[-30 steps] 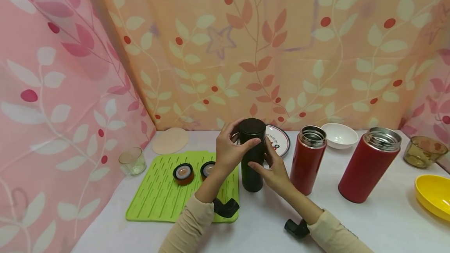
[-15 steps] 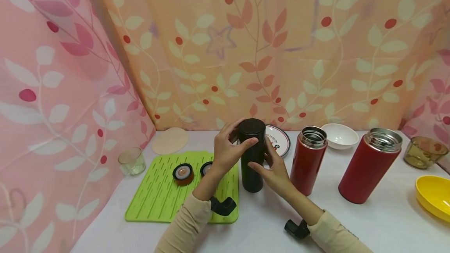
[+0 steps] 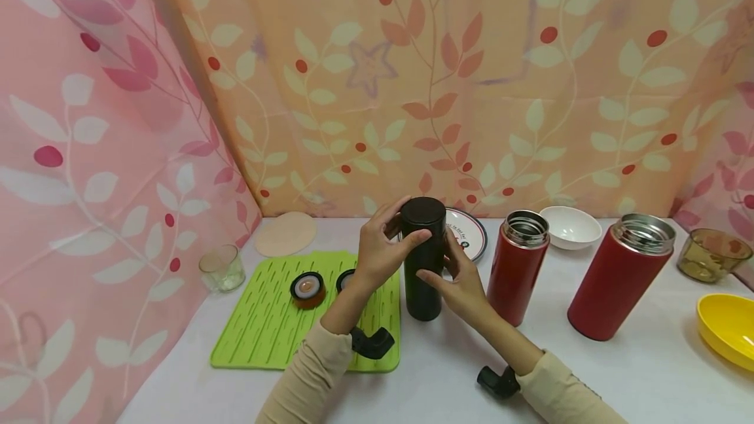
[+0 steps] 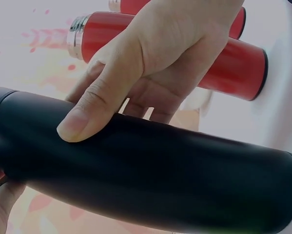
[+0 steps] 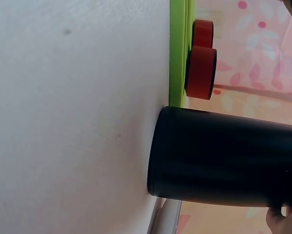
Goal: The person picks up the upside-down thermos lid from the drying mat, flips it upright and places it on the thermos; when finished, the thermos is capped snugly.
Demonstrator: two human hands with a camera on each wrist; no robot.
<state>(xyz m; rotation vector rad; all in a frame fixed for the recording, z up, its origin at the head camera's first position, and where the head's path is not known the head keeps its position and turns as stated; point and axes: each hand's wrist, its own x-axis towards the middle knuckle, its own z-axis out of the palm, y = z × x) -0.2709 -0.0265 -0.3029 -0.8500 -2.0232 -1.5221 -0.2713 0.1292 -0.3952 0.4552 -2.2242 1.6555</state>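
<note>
A matte black cylindrical bottle [image 3: 423,286] stands upright on the white-covered counter [image 3: 438,378], just beside the right edge of a bright green ribbed mat [image 3: 253,339]. Both hands hold it. The left hand [image 3: 379,254] is at its top part, with the fingers curved round the far side and the thumb laid across the front. The right hand [image 3: 462,286] grips it lower, around the middle, also with the thumb on the front and the other fingers behind.

On the mat lie two round red lids [image 3: 307,290] with black rims; the left forearm partly hides one. To the right of the bottle stand a slim red metal bottle [image 3: 512,280] and a wider red metal bottle [image 3: 612,293], both uncapped. Behind the black bottle, a white round plate [image 3: 473,234] is partly covered.
</note>
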